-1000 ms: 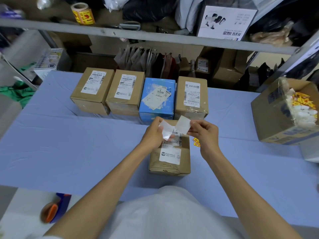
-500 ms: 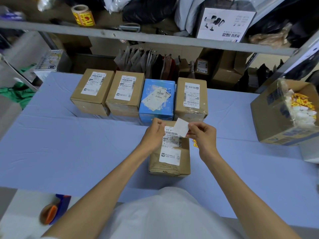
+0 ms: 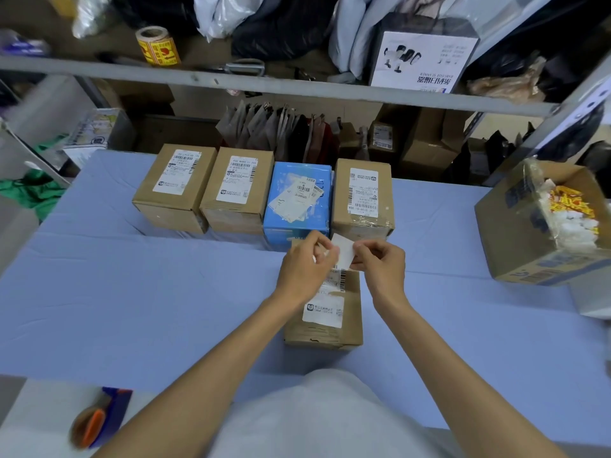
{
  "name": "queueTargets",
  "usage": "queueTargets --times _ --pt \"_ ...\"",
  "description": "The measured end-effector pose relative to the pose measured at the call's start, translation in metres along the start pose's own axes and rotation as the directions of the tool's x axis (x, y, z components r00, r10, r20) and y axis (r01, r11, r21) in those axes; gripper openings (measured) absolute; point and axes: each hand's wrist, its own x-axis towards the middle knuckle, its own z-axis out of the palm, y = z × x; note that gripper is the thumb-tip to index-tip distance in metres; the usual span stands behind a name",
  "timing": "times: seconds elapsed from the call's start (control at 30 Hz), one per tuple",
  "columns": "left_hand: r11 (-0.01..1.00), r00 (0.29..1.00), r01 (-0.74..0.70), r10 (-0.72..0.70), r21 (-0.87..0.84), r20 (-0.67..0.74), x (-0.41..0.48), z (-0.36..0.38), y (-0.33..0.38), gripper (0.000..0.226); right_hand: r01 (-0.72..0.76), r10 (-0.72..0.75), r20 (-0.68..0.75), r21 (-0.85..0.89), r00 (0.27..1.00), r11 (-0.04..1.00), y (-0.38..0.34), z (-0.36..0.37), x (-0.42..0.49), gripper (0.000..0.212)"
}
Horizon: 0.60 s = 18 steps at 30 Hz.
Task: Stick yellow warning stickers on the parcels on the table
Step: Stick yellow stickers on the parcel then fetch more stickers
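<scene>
A brown cardboard parcel (image 3: 350, 312) with a white shipping label lies in front of me on the blue table (image 3: 132, 292). Above its far end my left hand (image 3: 304, 266) and my right hand (image 3: 380, 259) pinch a small white sticker backing sheet (image 3: 344, 254) between them. Its white back faces me, so I cannot see a yellow sticker on it. Behind stands a row of parcels: two brown ones (image 3: 175, 183) (image 3: 236, 190), a blue one (image 3: 299, 200) and another brown one (image 3: 362, 196).
An open carton (image 3: 515, 233) holding yellow stickers and white backings sits at the right. A roll of yellow stickers (image 3: 157, 46) stands on the shelf above. An orange-handled tool (image 3: 94, 424) lies at the lower left. Bags and boxes crowd behind the table.
The second white strip that my left hand held apart has closed in against the sheet. Both hands now sit closer together over the near parcel.
</scene>
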Motion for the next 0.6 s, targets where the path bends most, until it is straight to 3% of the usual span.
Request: queueTargets --times 0.17,0.3,0.5,0.6 --pt "0.97 0.986 -0.159 0.164 0.184 -0.016 0.0 0.016 0.001 0.026 0.036 -0.036 -0.001 0.001 0.999 0.999 -0.002 0.007 -0.004 0.019" --pt "0.975 0.987 -0.141 0.152 0.171 -0.05 0.003 0.019 -0.001 0.026 0.042 -0.044 0.068 0.034 0.997 0.999 0.001 0.008 -0.004 0.016" --pt "0.981 0.991 -0.114 0.124 0.16 -0.056 0.008 0.015 -0.008 0.023 -0.019 -0.02 0.252 0.151 0.968 0.988 0.001 0.008 -0.01 0.031" --pt "0.998 0.995 -0.046 0.049 0.041 -0.086 0.008 0.011 -0.011 0.013 -0.052 0.014 0.246 0.149 0.969 0.988 0.002 0.007 -0.008 0.027"
